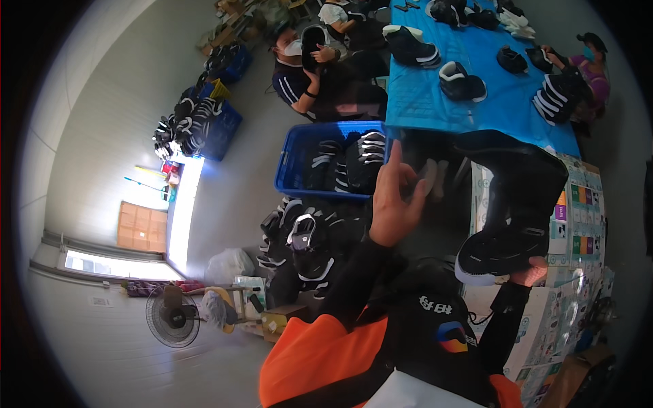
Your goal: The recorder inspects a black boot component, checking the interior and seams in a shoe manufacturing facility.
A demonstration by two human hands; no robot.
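My right hand (pixel 529 272) grips a black boot (pixel 510 234) by its lower end, at the right of the head view. A pale sole edge shows at the boot's lower left, and its dark shaft rises above. Left of the boot, my left hand (pixel 396 204) is raised with the index finger stretched out and the thumb apart; nothing is in it. It hovers at the near right corner of a blue crate (pixel 282 163) that holds several black and white boots (pixel 364 160).
Boots (pixel 313 251) are heaped below the crate. Beyond stands a table with a blue cover (pixel 425 95) and several boots. Printed cartons (pixel 578 224) stack at right. A seated co-worker (pixel 292 81) handles a boot; another person (pixel 598 75) is far right. A fan (pixel 173 316) stands left.
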